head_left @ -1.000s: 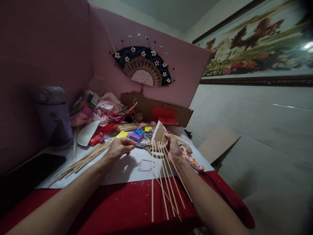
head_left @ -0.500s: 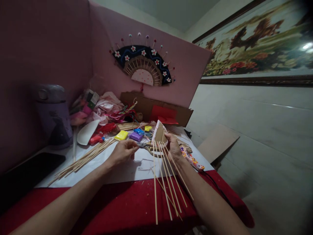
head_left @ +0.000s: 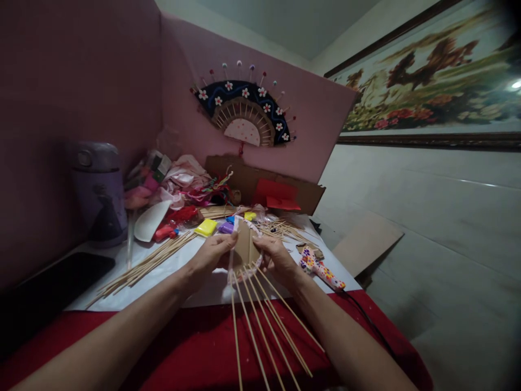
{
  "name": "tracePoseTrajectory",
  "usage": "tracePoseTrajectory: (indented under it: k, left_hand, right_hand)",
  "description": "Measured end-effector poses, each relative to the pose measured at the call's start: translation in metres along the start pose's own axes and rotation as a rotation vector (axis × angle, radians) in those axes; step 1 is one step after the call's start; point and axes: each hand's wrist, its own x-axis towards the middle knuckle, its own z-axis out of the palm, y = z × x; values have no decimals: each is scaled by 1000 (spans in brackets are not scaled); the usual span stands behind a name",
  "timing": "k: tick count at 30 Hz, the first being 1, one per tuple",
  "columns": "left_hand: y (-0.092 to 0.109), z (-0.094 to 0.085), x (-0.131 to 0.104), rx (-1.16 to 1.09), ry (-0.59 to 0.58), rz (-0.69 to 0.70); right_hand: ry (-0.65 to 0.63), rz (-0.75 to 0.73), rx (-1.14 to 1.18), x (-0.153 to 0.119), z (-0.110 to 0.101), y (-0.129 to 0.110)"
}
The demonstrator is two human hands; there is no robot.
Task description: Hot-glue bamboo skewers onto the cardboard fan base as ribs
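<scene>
Between my two hands is a half-round piece of cardboard [head_left: 245, 247] with a pale fabric edge, its bare brown side facing me. My left hand [head_left: 214, 254] pinches its left edge, thumb on the front. On the right edge, my right hand [head_left: 277, 256] grips it in the same way. Several thin wooden sticks [head_left: 264, 331] fan out from the cardboard's lower rim toward me, over the red cloth. Behind the cardboard lie a yellow clay packet [head_left: 205, 227] and a purple packet [head_left: 226, 227], the latter partly covered.
A glue gun [head_left: 321, 269] in flowered cover lies right, its cord trailing off the table. Loose sticks [head_left: 150, 266], a white scoop-shaped piece [head_left: 151, 221], a phone [head_left: 87, 271] and a purple bottle [head_left: 100, 195] stand left. A decorated fan [head_left: 244, 108] hangs on the pink board behind.
My left hand has moved from beside the scissors to the cardboard's left edge. The cardboard has come lower and left, and its brown face is turned more toward me.
</scene>
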Motion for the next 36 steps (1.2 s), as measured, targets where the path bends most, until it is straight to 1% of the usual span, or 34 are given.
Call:
tracePoseTrajectory:
  k: [3, 7, 10, 13, 17, 19, 23, 29, 32, 34, 36]
  left_hand:
    - [-4, 0, 1, -39, -56, -46]
    - [-8, -2, 3, -82, -120, -96]
    - [-8, -1, 2, -157, -134, -138]
    - [-6, 1, 0, -237, -113, -145]
    - [-2, 3, 0, -274, 31, -126]
    - [0, 2, 0, -287, 58, -108]
    - [-1, 1, 0, -276, 39, -95]
    - [-3, 1, -2, -252, -53, -99]
    - [-2, 1, -3, -247, -51, -121]
    - [-3, 2, -3, -256, -39, -116]
    - [-4, 2, -3, -262, -52, -109]
  right_hand:
    - [-58, 25, -50, 0, 0, 3]
    - [-48, 29, -107, -2, 0, 3]
    - [-59, 12, -111, -1, 0, 5]
    - [-81, -16, -81, 1, -1, 8]
    - [-73, -16, -68, 2, 0, 8]
    - [-89, -6, -103, 0, 2, 5]
    - [-129, -9, -137, -4, 4, 1]
    - [-65, -8, -129, -3, 2, 5]
    - [-57, 3, -160, -4, 2, 4]
    - [-62, 9, -181, -5, 3, 3]
    - [-65, 10, -187, -6, 3, 3]
